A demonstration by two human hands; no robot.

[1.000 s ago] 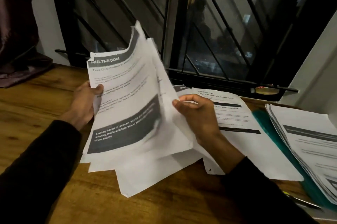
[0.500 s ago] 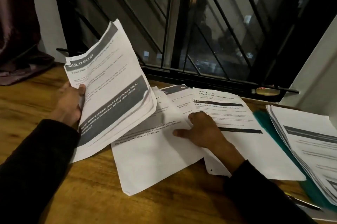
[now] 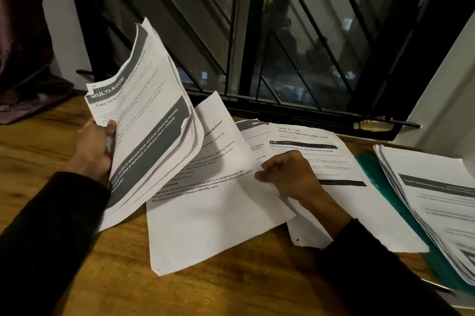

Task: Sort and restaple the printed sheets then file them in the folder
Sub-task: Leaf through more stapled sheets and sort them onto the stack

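My left hand (image 3: pixel 93 148) grips a bundle of printed sheets (image 3: pixel 149 130) by its left edge, tilted up off the wooden table; the top page reads "MULTI-ROOM". My right hand (image 3: pixel 288 174) pinches the right edge of a single printed sheet (image 3: pixel 210 202) that lies on the table, its far corner lifted. More printed sheets (image 3: pixel 321 158) lie under and behind that hand. A teal folder (image 3: pixel 377 174) lies at the right, with a thick stack of papers (image 3: pixel 437 192) on top of it.
The wooden table (image 3: pixel 38 140) runs back to a barred window (image 3: pixel 257 58). A screwdriver-like tool (image 3: pixel 372 125) lies on the sill. A dark curtain (image 3: pixel 23 58) hangs at the far left. A pen-like object (image 3: pixel 437 286) lies at the front right beside the folder.
My left hand has carried the bundle to the left and tilted it up. My right hand laid one sheet down on the table and now pinches its right edge.
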